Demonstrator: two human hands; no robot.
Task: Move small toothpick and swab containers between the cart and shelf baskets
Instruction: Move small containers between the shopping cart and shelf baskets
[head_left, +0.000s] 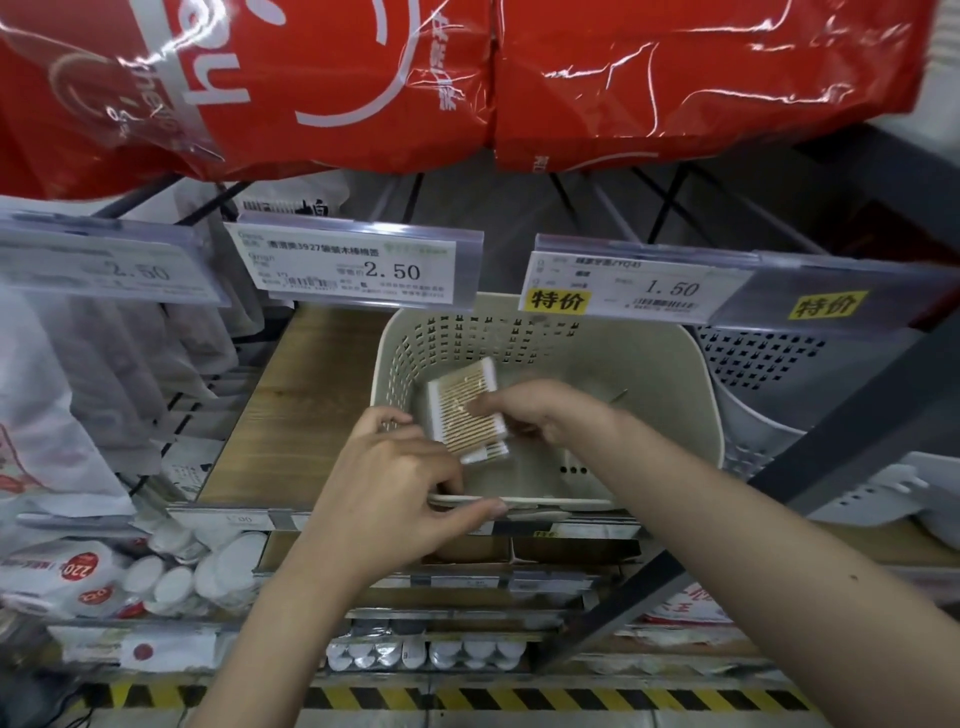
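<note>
A cream perforated basket (649, 364) stands on the wooden shelf in the middle of the view. My right hand (524, 410) reaches into it and pinches a clear flat box of wooden-stick cotton swabs (462, 402), held tilted above the basket floor. A second swab box shows just beneath the first. My left hand (400, 483) grips the basket's front rim, thumb along the outside edge and fingers curled over it.
A grey perforated basket (763, 374) sits to the right. Price tags (343, 265) hang above the shelf, and red plastic bags (467, 78) hang overhead. Bagged goods fill the left side. Round cotton-pad packs (156, 577) lie on the lower shelf. A dark diagonal bar (831, 441) crosses at right.
</note>
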